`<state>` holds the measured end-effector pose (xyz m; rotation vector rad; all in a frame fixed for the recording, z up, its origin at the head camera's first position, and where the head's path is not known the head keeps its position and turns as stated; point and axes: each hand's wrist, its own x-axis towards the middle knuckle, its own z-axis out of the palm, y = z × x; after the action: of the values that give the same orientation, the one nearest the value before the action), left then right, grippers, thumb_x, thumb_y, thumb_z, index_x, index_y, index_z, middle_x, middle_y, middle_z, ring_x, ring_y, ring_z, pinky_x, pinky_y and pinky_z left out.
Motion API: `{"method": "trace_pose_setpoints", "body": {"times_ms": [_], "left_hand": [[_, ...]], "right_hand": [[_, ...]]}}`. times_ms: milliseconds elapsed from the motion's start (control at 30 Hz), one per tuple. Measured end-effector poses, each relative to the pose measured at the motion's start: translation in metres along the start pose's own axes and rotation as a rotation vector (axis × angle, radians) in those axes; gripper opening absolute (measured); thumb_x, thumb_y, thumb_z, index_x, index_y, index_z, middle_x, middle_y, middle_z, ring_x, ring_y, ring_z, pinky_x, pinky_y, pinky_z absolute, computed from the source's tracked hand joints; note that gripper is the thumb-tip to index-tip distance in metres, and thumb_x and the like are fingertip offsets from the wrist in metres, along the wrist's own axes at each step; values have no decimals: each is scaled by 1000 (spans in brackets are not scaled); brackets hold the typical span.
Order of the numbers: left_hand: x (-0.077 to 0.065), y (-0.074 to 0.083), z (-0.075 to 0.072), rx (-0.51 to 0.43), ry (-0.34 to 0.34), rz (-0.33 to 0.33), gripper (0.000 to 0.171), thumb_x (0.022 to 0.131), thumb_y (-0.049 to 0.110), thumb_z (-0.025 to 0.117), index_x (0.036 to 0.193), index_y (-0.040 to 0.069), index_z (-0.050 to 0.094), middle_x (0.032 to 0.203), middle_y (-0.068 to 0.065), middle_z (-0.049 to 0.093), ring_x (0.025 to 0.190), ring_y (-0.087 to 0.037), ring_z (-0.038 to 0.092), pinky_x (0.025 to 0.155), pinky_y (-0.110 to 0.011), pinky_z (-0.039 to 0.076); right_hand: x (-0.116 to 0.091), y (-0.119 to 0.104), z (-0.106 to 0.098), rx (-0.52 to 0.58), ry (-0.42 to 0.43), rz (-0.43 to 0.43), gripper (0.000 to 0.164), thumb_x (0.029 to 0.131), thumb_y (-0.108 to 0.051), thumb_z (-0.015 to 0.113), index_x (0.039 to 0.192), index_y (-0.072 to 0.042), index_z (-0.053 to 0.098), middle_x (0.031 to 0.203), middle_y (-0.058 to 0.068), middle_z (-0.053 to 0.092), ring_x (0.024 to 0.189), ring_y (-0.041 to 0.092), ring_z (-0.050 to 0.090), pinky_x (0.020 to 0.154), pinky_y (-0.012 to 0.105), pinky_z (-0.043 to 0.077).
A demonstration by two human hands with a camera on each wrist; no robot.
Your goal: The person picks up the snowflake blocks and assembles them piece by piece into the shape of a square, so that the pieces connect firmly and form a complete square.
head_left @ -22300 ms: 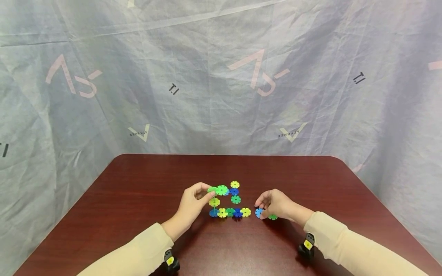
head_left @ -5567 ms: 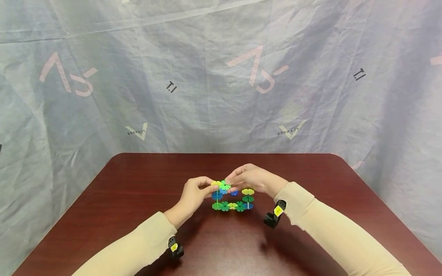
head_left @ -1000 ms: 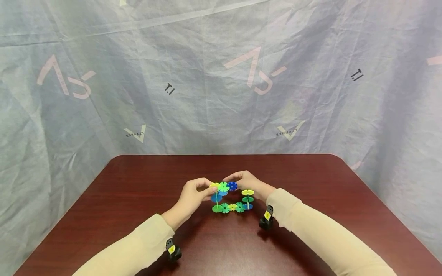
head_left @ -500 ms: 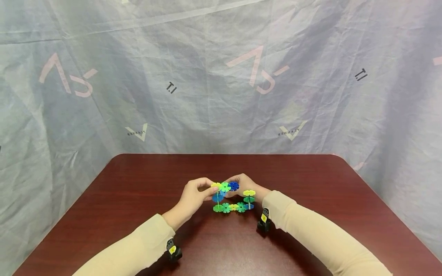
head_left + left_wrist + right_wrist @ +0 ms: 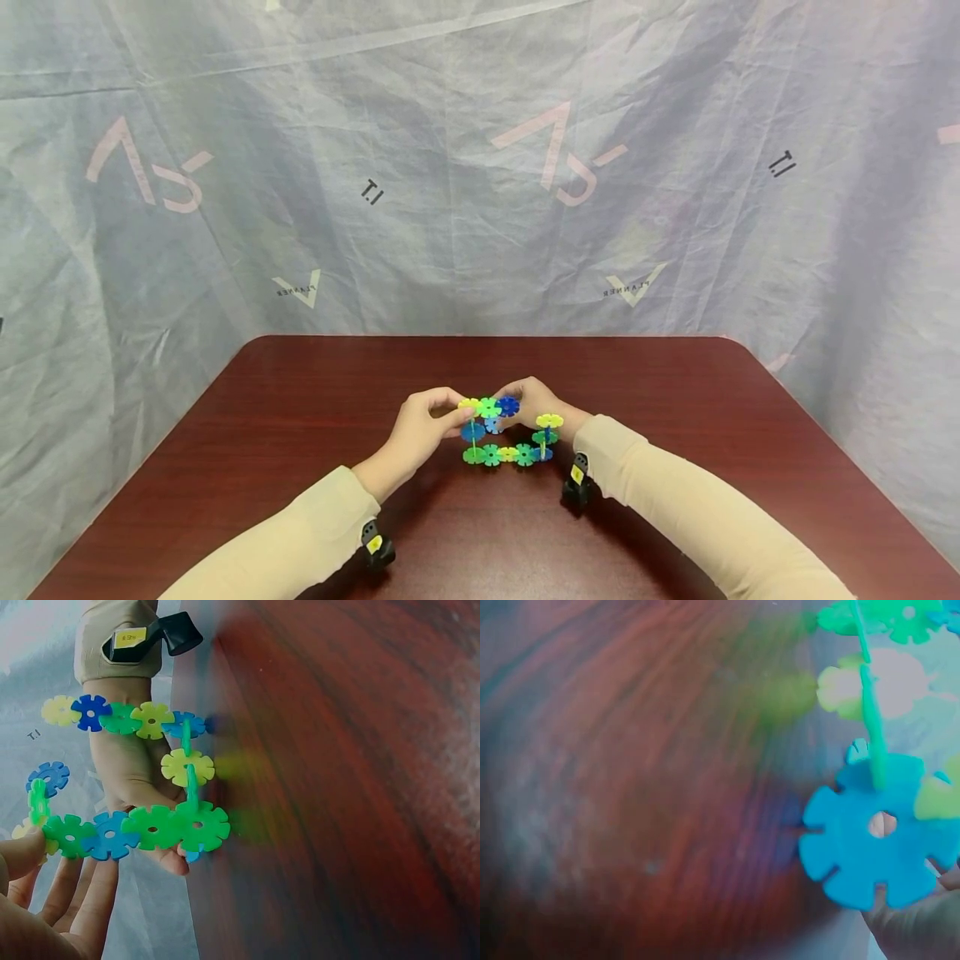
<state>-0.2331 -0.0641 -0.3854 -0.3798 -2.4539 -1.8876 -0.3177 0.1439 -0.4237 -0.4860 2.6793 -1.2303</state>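
Flower-shaped interlocking plastic discs in yellow, green and blue form an open box-like frame (image 5: 507,454) above the table. At its upper left corner, my left hand (image 5: 412,429) pinches a yellow disc (image 5: 467,405) between thumb and fingers. Behind the frame, my right hand (image 5: 536,402) reaches in, its fingers partly hidden by a dark blue disc (image 5: 508,407). A light blue disc (image 5: 492,426) shows beside those fingers. In the left wrist view, the right hand's fingers grip around joined green discs (image 5: 154,826). A large blue disc (image 5: 840,847) fills part of the right wrist view.
The reddish-brown table (image 5: 495,542) extends around both arms. A grey printed cloth (image 5: 465,208) hangs behind it and along the sides. Black wrist cameras (image 5: 576,492) hang under both cuffs.
Earlier, the right hand was at loose discs on the table, then above the frame's top; now it is behind. Lately the frame's right end has swung slightly right; the left hand stays put.
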Motion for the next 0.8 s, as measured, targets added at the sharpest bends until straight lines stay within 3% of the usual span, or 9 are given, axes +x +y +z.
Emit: {"method": "trace_pose_setpoints", "body": {"times_ms": [200, 300, 533, 800], "left_hand": [[1, 0, -1, 3, -7, 1, 11, 89, 16, 70, 93, 6, 71, 93, -7, 71, 82, -19, 69, 78, -39, 58], [0, 1, -2, 2, 0, -2, 11, 89, 16, 70, 93, 6, 71, 93, -8, 71, 83, -20, 69, 78, -39, 58], [0, 0, -1, 8, 8, 10, 11, 89, 14, 69, 94, 5, 71, 94, -9, 71, 83, -22, 70, 76, -39, 59], [1, -2, -1, 40, 10, 15, 11, 89, 17, 70, 93, 7, 72, 92, -8, 73, 81, -18, 70, 74, -32, 59]], "right_hand": [[-5, -6, -12, 303, -94, 131, 23, 85, 7, 67, 107, 4, 70, 93, 14, 73, 74, 19, 70, 72, 35, 59], [-9, -8, -22, 393, -130, 166, 24, 89, 8, 61, 112, 5, 68, 97, 13, 72, 77, 20, 71, 75, 37, 59], [-24, -20, -50, 437, -219, 122, 29, 92, -5, 62, 119, 5, 65, 101, 9, 72, 86, 24, 71, 87, 41, 56], [-40, -39, -76, 431, -216, 135, 32, 91, -10, 66, 120, 3, 65, 98, 7, 73, 90, 22, 71, 88, 37, 55]]}}
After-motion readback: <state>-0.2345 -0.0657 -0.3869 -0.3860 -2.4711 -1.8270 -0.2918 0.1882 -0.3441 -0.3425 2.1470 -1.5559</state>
